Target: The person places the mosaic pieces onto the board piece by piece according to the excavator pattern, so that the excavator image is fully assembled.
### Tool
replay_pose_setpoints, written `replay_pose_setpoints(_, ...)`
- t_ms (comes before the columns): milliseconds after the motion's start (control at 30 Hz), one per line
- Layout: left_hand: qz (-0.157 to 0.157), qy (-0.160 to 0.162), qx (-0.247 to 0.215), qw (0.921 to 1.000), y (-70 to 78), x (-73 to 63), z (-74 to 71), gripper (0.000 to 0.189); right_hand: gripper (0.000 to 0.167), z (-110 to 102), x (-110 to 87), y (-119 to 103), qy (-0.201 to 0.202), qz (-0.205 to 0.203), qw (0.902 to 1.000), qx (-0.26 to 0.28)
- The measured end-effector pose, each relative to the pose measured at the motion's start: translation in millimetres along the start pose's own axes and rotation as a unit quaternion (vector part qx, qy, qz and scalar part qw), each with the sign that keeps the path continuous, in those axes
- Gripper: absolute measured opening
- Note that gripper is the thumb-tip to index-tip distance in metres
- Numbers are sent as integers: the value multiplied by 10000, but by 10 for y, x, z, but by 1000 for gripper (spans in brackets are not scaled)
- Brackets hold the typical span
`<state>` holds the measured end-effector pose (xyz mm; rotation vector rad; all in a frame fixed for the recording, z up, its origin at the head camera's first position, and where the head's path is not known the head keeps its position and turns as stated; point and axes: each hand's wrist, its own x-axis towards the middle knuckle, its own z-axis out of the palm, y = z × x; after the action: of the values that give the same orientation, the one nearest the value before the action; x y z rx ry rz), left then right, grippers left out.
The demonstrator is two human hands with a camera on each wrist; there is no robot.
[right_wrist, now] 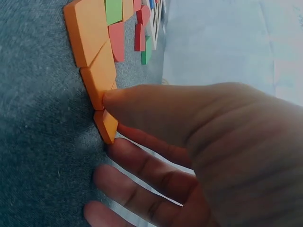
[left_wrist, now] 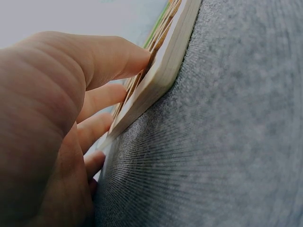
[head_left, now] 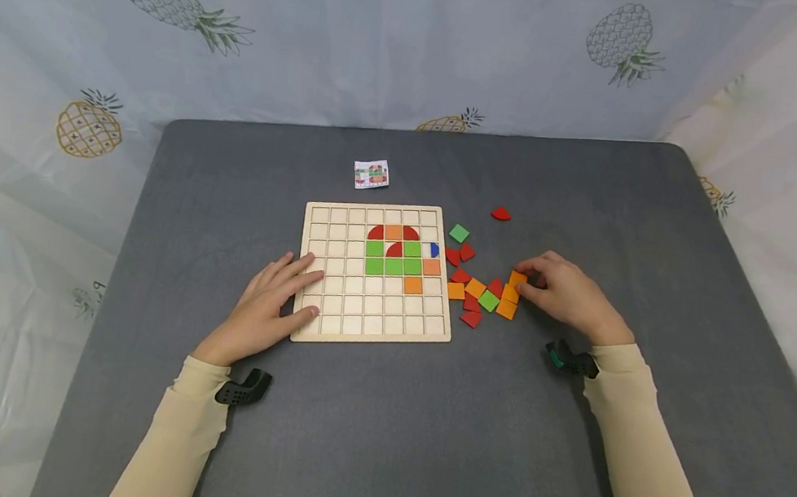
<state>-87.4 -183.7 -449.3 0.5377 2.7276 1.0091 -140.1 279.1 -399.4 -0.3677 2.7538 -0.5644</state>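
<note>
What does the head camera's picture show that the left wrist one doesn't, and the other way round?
Only the head view: the right hand touching orange tiles, the small pattern card, and a blue tile on the board.

Only the left wrist view: the palm side of the left hand and a close look at the thick rounded corner of the wooden grid board.

Both: the left hand touching that board, and the grey tabletop.
</note>
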Motion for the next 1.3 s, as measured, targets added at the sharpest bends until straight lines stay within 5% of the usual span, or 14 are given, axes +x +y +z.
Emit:
replay_pose_setpoints(600,11,-13,57,10000,-18,9,-1,59,22,-52,94,-123,403,-164,9987,280)
replay_pose_setpoints(967,40,-31,63,10000,-35,11,0,59,14,-114,278,-572,416,-787,9932,749)
replay_pose_setpoints(1300,38,9,59,10000,-14,-1,-3,59,14,-54,500,-1006,142,-1450,9874,615)
